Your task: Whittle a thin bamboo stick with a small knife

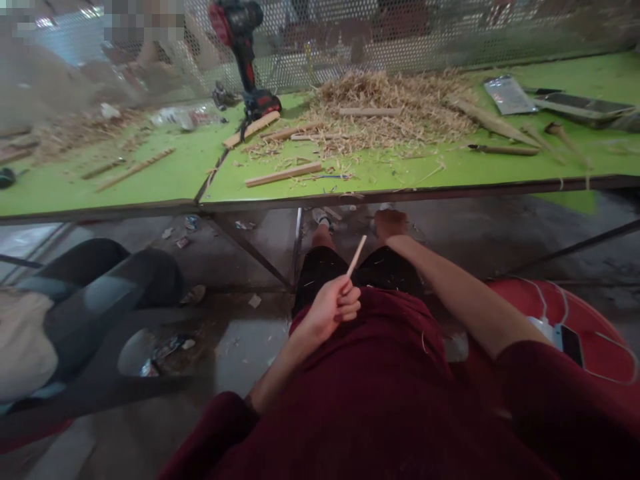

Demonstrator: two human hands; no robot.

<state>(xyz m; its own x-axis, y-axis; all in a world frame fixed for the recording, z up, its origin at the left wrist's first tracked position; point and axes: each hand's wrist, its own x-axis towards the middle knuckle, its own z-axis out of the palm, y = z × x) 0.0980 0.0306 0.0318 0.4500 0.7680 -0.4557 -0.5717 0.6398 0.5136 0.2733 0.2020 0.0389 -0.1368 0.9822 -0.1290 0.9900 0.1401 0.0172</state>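
Note:
My left hand [333, 308] is closed around a thin pale wooden stick [357, 257] that points up and away, held over my lap above my dark red shirt. My right hand [391, 223] reaches down past my knee, just under the front edge of the green table [165, 180]; its fingers are hidden, so I cannot make out whether it holds anything. My legs in black shorts sit below the table.
On the table lie a heap of wood shavings [385, 107], several wooden sticks [283, 174], a red and black cordless drill [243, 47] and a knife [503, 150]. A perforated metal screen stands behind. Another person's leg [100, 293] is at left. A phone [569, 343] rests on a red stool.

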